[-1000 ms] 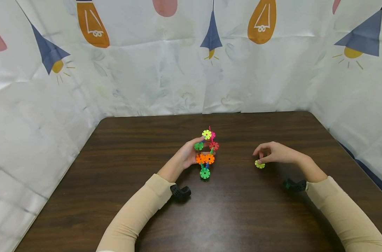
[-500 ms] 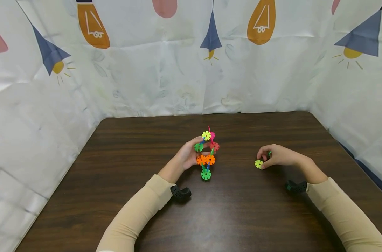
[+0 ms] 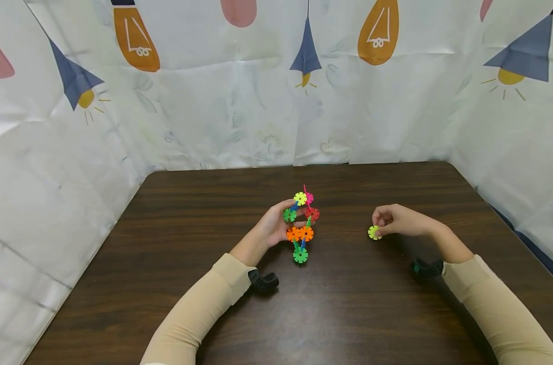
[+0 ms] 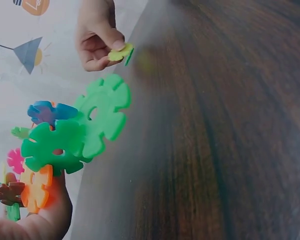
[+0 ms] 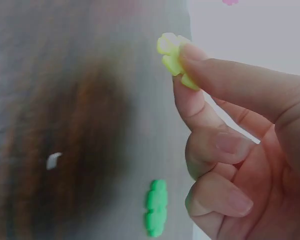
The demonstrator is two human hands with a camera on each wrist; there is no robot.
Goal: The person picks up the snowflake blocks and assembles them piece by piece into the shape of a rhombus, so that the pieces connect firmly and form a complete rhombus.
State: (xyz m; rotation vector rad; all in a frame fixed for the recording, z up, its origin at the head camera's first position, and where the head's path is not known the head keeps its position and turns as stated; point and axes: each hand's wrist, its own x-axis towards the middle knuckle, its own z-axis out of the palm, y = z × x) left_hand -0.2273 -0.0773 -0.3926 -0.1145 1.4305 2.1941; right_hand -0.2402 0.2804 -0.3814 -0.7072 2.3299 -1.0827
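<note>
Left of the right hand, my left hand grips a joined chain of flower-shaped plastic snowflake discs. An orange disc, a red disc and a yellow disc are among its pieces. At its near end a green disc points toward me; it looms large in the left wrist view. My right hand pinches a single yellow-green snowflake disc between thumb and index finger, the other fingers curled. A loose green disc shows below that hand in the right wrist view, hidden in the head view.
Both hands are over a dark wood-grain table. Behind it and at the sides hang white curtains with lamp and bulb prints. Black straps with camera mounts sit at the wrists. A small white speck shows in the right wrist view.
My right hand, holding the yellow-green disc, has moved slightly up in the head view. The green disc glimpsed behind it is now hidden there. The left hand and chain have shifted slightly right and down.
</note>
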